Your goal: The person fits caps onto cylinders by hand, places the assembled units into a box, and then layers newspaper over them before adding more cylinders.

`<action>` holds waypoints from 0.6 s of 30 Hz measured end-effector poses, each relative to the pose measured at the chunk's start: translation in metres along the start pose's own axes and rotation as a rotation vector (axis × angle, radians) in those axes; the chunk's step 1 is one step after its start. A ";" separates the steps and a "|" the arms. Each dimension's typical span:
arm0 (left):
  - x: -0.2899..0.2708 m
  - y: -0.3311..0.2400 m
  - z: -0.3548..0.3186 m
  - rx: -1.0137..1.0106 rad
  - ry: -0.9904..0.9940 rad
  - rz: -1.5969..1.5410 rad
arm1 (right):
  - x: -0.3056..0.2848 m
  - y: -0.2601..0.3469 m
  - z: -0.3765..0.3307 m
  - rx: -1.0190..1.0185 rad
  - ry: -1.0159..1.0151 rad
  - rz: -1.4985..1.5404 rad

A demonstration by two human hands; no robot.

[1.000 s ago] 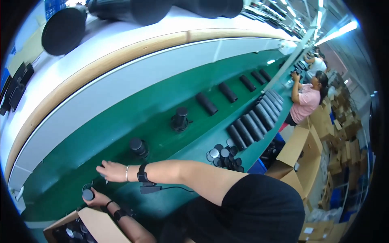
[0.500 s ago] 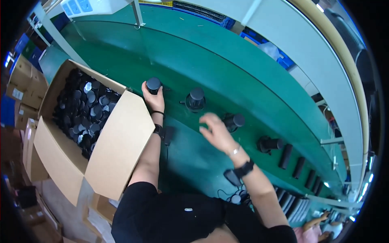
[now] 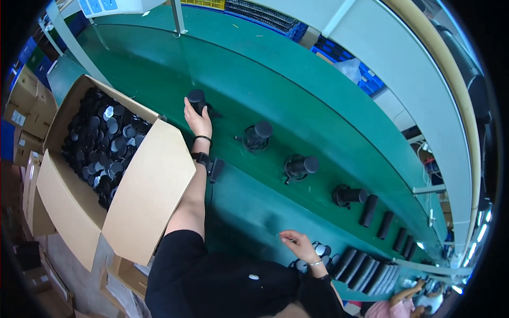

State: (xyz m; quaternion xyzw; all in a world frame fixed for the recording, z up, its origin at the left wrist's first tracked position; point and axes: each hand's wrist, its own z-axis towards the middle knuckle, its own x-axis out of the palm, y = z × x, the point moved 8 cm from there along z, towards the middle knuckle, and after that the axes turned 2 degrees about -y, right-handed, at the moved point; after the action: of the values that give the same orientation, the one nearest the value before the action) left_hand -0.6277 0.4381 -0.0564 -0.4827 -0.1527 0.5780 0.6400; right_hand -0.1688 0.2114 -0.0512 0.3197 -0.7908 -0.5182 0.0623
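Note:
My left hand (image 3: 199,121) has its fingers and thumb on either side of a black cylinder (image 3: 196,98), which stands upright on the green belt with a dark base partly hidden. Right of it stands a similar black cylinder in a ringed base (image 3: 256,135). Farther right, another cylinder with its base (image 3: 301,167) leans to the right, and one more (image 3: 350,196) lies tilted. My right hand (image 3: 300,245) is off the belt, close to my body, fingers apart and nothing visible in it. Beside it are small round black and white parts (image 3: 321,249).
An open cardboard box (image 3: 148,188) full of black discs (image 3: 108,143) stands at left. Loose black tubes (image 3: 369,211) lie along the belt (image 3: 233,79) at right; a row of tubes (image 3: 366,270) sits nearer me. A metal post (image 3: 177,18) rises at the far side. Co-workers are at lower right.
My right hand has drawn back from beside the third cylinder toward my body, near the small round parts. My left hand stays at its cylinder, its fingers a little straighter.

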 end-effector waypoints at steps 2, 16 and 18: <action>-0.004 0.000 -0.001 0.037 -0.040 -0.003 | -0.001 -0.004 -0.003 0.047 -0.006 0.006; -0.183 -0.056 -0.256 -0.225 0.726 -0.484 | 0.075 -0.029 -0.023 0.008 0.272 0.029; -0.243 -0.058 -0.291 -0.076 0.797 -0.247 | 0.100 -0.026 -0.031 0.007 0.400 0.009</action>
State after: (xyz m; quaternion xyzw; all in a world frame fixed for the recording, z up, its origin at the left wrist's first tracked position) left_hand -0.4435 0.1015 -0.0639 -0.6698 0.0288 0.2591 0.6953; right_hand -0.2226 0.1235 -0.0827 0.4130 -0.7658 -0.4414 0.2192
